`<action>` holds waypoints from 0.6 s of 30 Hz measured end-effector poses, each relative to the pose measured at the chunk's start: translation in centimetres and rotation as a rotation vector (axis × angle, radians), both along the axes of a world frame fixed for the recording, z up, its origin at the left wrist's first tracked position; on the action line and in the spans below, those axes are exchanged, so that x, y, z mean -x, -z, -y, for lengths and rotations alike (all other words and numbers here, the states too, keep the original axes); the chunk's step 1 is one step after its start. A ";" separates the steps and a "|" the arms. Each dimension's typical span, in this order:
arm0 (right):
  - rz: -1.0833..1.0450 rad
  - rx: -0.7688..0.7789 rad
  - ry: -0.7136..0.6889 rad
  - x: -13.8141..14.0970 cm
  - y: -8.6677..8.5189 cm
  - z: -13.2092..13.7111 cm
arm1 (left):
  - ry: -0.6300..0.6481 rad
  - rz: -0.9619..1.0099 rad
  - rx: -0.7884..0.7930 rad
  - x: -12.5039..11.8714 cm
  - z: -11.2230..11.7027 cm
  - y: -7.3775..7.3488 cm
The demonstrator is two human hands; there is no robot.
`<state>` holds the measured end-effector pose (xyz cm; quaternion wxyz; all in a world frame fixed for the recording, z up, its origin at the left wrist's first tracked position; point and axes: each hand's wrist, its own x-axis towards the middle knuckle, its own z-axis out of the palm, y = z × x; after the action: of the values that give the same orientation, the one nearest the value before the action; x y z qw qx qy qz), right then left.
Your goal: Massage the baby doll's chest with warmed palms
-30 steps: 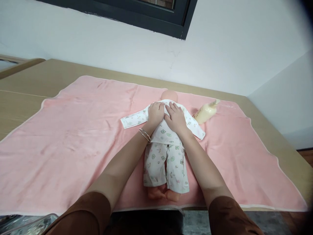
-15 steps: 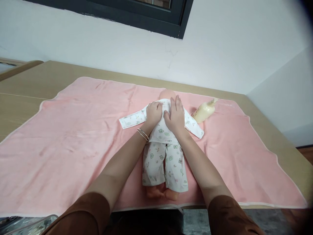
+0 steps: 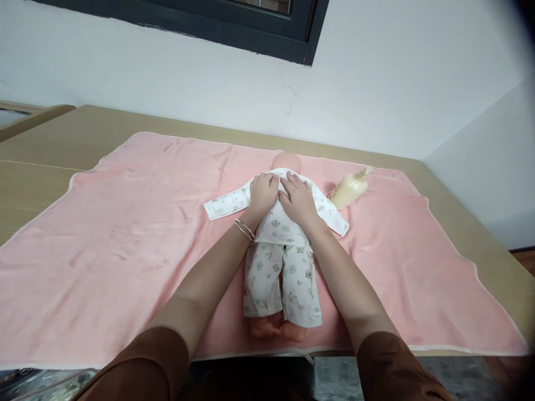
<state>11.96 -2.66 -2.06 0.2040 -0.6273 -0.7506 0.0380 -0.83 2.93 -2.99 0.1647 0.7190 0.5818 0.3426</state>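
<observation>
A baby doll (image 3: 286, 228) in a white printed top and trousers lies stretched out, its head pointing away from me and its bare feet near the table's front edge. On the left of its upper body rests my left hand (image 3: 264, 193), fingers curled against the top; the fingertips are partly hidden. My right hand (image 3: 298, 197) lies on the other side of the upper body, fingers spread apart over the cloth. Both sleeves stretch out sideways. Right of the doll is a pale yellow bottle (image 3: 350, 189), lying tilted near the right sleeve.
A pink blanket (image 3: 137, 234) with a white edge covers much of the wooden table (image 3: 460, 206). Behind the table rises a white wall (image 3: 368, 83) with a dark window frame (image 3: 251, 33). Some clear plastic (image 3: 50, 384) shows below the front left edge.
My right hand has turned leftward on the doll's upper body, its fingers now slanting toward my left hand. The left hand and the doll have hardly moved.
</observation>
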 end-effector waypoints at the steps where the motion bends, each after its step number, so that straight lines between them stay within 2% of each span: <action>1: 0.002 0.013 -0.009 -0.1 -0.1 0.0 | 0.000 -0.004 0.003 0.0 0.0 0.0; 6: 0.014 -0.083 0.035 -0.1 -0.3 0.1 | 0.005 -0.003 0.003 0.0 -0.1 0.1; 11: 0.033 0.029 -0.003 -0.2 -0.2 -0.1 | -0.003 0.017 -0.003 -0.1 -0.1 0.3; 18: 0.006 0.010 0.004 -0.5 -0.1 -0.2 | 0.012 -0.060 0.009 -0.3 0.7 -0.7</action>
<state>12.44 -2.51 -1.96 0.1988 -0.6300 -0.7497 0.0394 -0.50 2.28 -2.27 0.1523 0.7318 0.5837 0.3173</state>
